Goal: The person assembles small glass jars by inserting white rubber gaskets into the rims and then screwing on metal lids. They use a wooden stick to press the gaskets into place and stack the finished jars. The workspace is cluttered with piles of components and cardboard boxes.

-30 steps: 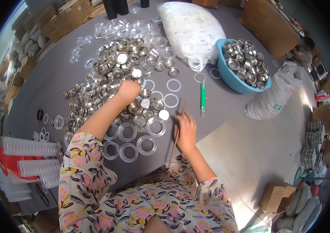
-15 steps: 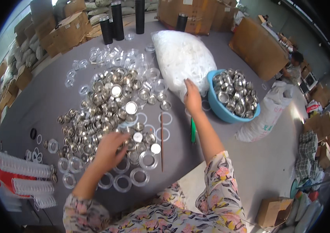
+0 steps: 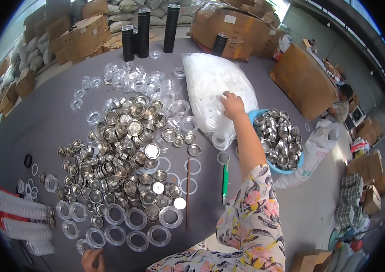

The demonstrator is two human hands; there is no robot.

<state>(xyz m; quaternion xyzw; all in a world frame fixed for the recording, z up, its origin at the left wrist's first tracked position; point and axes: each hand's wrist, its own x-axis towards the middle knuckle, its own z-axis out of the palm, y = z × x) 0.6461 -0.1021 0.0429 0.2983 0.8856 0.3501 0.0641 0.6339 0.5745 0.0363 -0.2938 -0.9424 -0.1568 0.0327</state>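
Note:
My right hand rests on the clear plastic bag, which bulges with white rings. Its fingers are slightly bent and apart. At the lower edge of the view, my left hand is partly cut off, fingers curled together; what they hold, if anything, is hidden. Just beyond it lie clear plastic rings in rows. A heap of silvery metal caps covers the middle of the table, with several clear plastic collars behind it.
Right of the bag stands a blue basin full of metal caps. A brown stick and a green-handled tool lie near me. Black stacked columns stand at the table's far edge. Stacked clear parts lie at the left.
My left hand has drawn back from the metal caps to the lower edge. My right hand has shifted farther onto the bag. The whole view has shifted slightly.

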